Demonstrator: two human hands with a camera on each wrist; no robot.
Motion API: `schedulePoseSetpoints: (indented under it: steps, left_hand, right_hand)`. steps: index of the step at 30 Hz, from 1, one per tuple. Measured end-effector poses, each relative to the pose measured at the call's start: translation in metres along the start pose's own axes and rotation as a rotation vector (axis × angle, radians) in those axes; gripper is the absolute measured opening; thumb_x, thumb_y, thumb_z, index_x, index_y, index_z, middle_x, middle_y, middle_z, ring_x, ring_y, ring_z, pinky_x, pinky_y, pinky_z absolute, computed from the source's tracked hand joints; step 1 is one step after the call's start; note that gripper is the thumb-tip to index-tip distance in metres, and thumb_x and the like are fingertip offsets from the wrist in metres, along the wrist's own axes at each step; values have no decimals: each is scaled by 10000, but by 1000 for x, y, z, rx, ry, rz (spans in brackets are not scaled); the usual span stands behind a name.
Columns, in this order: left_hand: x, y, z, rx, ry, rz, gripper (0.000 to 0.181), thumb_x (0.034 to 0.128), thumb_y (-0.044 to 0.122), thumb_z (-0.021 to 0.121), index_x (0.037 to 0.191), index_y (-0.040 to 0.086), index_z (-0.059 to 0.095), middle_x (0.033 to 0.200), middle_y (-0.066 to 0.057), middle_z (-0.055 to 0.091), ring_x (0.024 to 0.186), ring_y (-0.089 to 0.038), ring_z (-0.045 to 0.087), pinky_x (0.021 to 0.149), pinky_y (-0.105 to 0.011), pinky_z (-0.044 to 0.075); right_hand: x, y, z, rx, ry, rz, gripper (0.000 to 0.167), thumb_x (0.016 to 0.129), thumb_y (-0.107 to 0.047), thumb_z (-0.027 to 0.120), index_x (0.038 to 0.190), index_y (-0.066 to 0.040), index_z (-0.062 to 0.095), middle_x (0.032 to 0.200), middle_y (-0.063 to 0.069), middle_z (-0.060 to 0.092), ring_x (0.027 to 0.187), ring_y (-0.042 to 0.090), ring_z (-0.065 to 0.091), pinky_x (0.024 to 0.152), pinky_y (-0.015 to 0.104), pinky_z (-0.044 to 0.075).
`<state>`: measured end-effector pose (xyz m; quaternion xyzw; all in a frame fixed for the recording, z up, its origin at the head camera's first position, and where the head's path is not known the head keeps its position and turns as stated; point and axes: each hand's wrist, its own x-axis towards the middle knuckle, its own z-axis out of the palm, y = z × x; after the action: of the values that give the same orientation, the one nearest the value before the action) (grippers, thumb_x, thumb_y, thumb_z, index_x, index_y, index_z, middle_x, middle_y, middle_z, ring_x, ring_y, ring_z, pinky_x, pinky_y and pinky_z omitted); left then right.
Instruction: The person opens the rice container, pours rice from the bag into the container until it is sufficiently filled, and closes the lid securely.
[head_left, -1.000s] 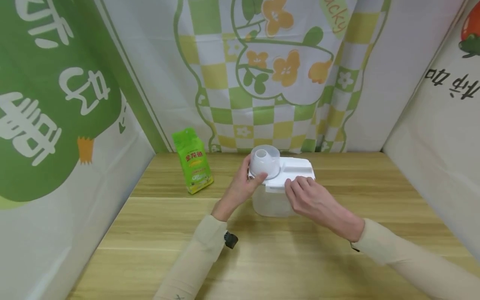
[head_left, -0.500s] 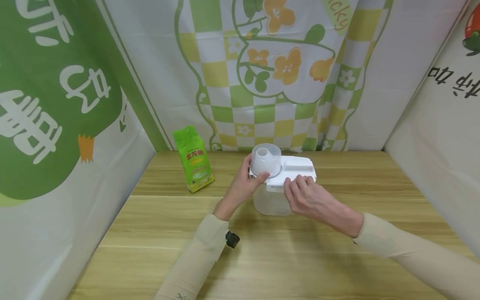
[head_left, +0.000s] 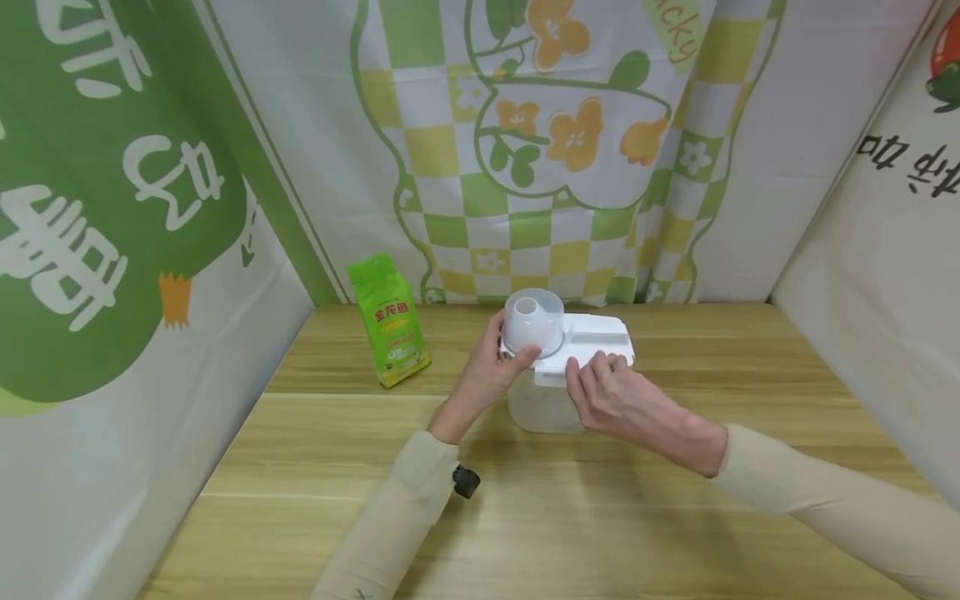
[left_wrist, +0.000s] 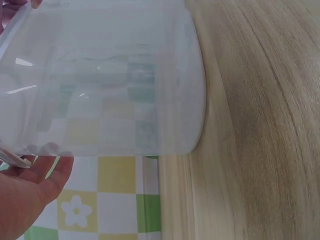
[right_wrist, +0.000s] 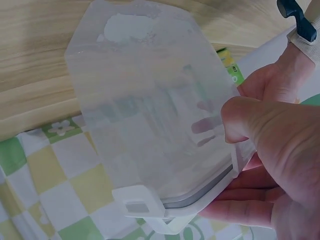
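A translucent plastic storage container (head_left: pixel 542 410) stands on the table under a white lid (head_left: pixel 581 357). A clear cup (head_left: pixel 534 321) sits upside down over a white spout at the lid's left end. My left hand (head_left: pixel 483 371) holds the container's left end, thumb on the lid's front and fingers around the far side. My right hand (head_left: pixel 618 396) grips the lid's front edge toward the right. In the right wrist view the right thumb (right_wrist: pixel 236 120) lies against the front wall, with fingers over the lid. A white side latch (right_wrist: pixel 137 201) shows there.
A green packet (head_left: pixel 390 325) with yellow and red print stands left of the container. The wooden table (head_left: pixel 322 467) meets a checked cloth backdrop (head_left: pixel 525 242) behind. Printed cloth walls (head_left: pixel 862 250) flank both sides. A pale patch (right_wrist: pixel 127 27) marks the container's bottom.
Both hands keep their hold on the container and lid. The head view shifts only slightly, and the packet stays put.
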<state>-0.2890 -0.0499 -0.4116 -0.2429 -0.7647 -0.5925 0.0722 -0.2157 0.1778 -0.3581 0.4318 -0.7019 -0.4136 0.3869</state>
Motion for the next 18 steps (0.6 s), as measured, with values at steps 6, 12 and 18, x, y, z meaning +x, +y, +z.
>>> schedulePoseSetpoints:
  steps: [6,12,18]
  left_hand:
    - [1,-1,3,16,17,26,961,813,713,598,1490,98,303,1379,-148,510,1132,-266,575,893,-380,530]
    - [2,0,4,37,25,47,873,865,619,625,1478,80,317,1371,-165,514,1125,-274,574,895,-384,524]
    - [-2,0,1,52,10,4,769,909,476,660,1493,122,304,1394,-140,501,1158,-263,561,913,-397,521]
  right_hand:
    - [-1,1,0,-26,0,-32,433,930,40,271,1152,37,643,744,161,648,618,242,541,513,279,473]
    - [-3,8,1,-10,51,-65,432,915,44,264,1126,30,640,708,136,641,578,215,514,495,252,442]
    - [-4,14,3,79,177,-46,468,954,71,209,1044,27,666,644,70,572,567,173,439,479,218,353]
